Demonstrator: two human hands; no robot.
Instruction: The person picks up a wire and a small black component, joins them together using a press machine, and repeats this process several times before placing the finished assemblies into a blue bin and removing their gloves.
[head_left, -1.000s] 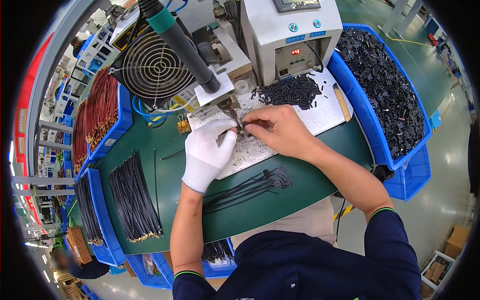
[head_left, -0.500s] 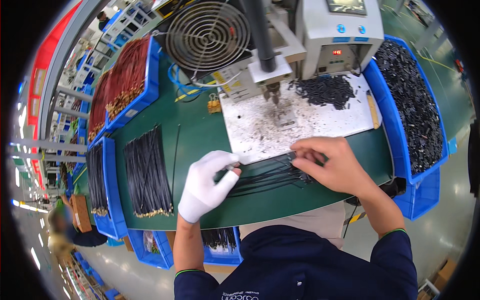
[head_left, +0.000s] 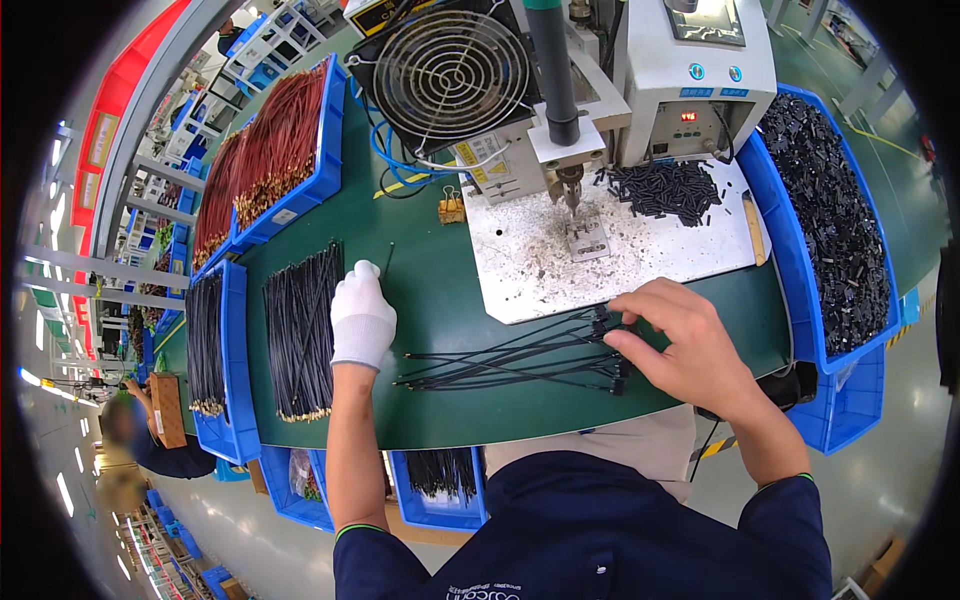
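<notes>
My left hand [head_left: 363,315], in a white glove that covers the palm, is closed over a single black cable [head_left: 389,258] beside a bundle of black cables [head_left: 300,335] with brass-coloured ends. The cable's far end shows beyond my fingers; the rest is hidden under the hand. My bare right hand [head_left: 675,335] hovers at the connector ends of a loose group of black cables [head_left: 500,365]. Its thumb and index finger are apart, next to a black connector [head_left: 601,320], with nothing visibly gripped.
Ahead stands a press machine [head_left: 568,150] over a stained white plate [head_left: 520,280], with small black sleeves [head_left: 665,192] and a wooden-handled tool [head_left: 754,230]. A blue bin [head_left: 880,230] of black parts is right; bins of red cables [head_left: 270,150] and black cables [head_left: 238,380] are left.
My left hand has moved left from the loose cables to the lone cable. My right thumb and finger have parted from a connector, which lies with the others. The view has shifted slightly.
</notes>
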